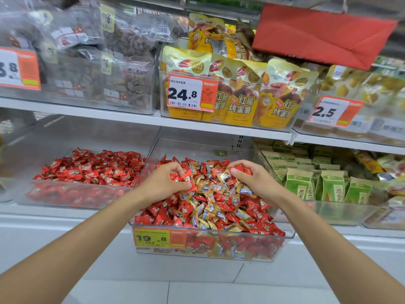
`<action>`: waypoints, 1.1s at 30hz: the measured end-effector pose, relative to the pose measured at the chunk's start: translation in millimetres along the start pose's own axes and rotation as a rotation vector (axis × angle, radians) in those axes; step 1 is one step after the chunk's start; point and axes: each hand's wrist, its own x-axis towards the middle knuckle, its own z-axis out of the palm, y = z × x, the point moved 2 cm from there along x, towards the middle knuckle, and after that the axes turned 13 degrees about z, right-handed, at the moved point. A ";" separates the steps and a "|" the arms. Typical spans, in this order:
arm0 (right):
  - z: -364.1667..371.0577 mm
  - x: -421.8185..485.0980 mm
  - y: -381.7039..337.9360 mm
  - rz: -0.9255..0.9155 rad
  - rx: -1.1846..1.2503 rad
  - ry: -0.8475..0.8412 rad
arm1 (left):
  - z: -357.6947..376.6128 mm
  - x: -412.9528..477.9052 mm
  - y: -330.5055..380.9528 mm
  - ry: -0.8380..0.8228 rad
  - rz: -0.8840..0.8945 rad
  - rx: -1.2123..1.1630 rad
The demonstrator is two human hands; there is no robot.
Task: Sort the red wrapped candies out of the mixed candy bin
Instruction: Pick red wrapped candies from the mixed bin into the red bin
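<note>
A clear plastic mixed candy bin [210, 249] stands on the lower shelf, filled with red wrapped candies [221, 197] and gold wrapped candies [206, 208]. My left hand [163, 183] is inside the bin at its left side, fingers and thumb curled round a bunch of red candies [187, 178]. Over the bin's right rear part, my right hand [255, 179] holds a few red candies [241, 167] under curled fingers. To the left stands a second clear bin [76, 194] that holds only red candies.
Green and tan cartons [315, 185] fill a clear tray to the right. An upper shelf [153, 121] overhangs the bins, carrying yellow snack bags [241, 93] and bagged nuts [127, 84]. An orange price tag [160, 238] is on the mixed bin's front. White tiled floor lies below.
</note>
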 end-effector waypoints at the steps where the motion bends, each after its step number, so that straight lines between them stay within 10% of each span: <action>1: -0.5 -0.7 0.4 -0.001 -0.001 0.009 | 0.3 0.7 -0.2 0.001 -0.021 -0.036; 25: -4.2 -17.1 14.0 0.103 0.077 -0.090 | 13.1 0.0 -0.7 -0.092 -0.041 -0.036; 33: 0.2 -10.7 19.2 -0.009 -0.259 -0.020 | 6.1 -15.8 -8.7 -0.288 -0.013 0.229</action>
